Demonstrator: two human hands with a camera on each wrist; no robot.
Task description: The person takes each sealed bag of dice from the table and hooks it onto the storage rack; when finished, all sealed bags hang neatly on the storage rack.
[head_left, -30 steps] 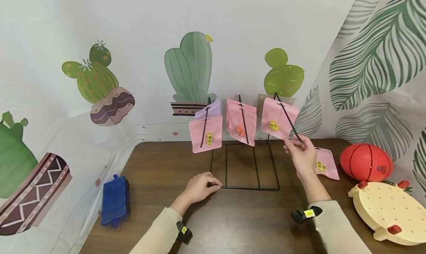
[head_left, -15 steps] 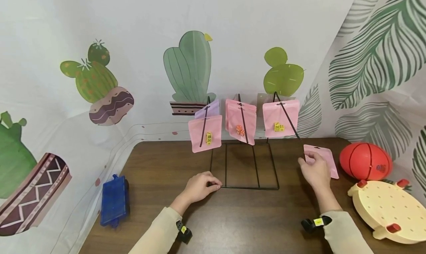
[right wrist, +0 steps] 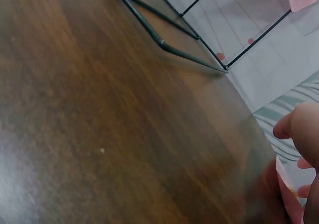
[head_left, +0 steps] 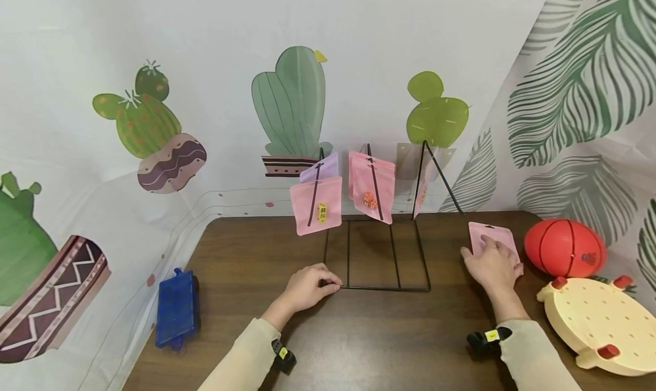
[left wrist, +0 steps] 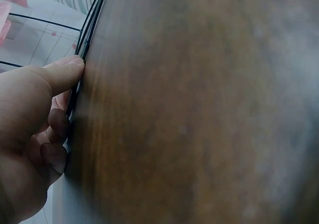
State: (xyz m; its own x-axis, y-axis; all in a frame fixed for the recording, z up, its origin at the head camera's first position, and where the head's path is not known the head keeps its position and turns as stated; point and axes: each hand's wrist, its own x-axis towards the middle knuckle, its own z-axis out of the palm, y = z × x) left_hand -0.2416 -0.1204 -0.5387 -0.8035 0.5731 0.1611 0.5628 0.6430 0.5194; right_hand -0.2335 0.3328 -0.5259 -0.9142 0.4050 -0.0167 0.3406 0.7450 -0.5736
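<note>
My left hand (head_left: 307,288) pinches the front left corner of a black wire display rack (head_left: 379,289); in the left wrist view the thumb (left wrist: 67,74) presses on the wire. Pink zip pouches with dice hang from the prongs: one pink pouch (head_left: 316,206) before a lilac pouch (head_left: 323,169), pink pouches (head_left: 376,189) in the middle, and a pouch (head_left: 421,189) seen nearly edge-on on the right prong. My right hand (head_left: 492,266) lies over a loose pink pouch (head_left: 482,230) on the table, fingers spread. Its fingers hide most of that pouch; firm contact cannot be told.
A red ball (head_left: 564,248) sits right of the loose pouch. In front of it lies a cream round toy piece (head_left: 605,322) with red pegs. A blue toy cart (head_left: 176,310) stands at the table's left. A patterned cloth (head_left: 220,112) hangs behind the brown table (head_left: 384,340).
My right hand has left the right prong's tip and moved down right onto the loose pouch. The pouch on that prong has slid back and turned edge-on. My left hand stays put.
</note>
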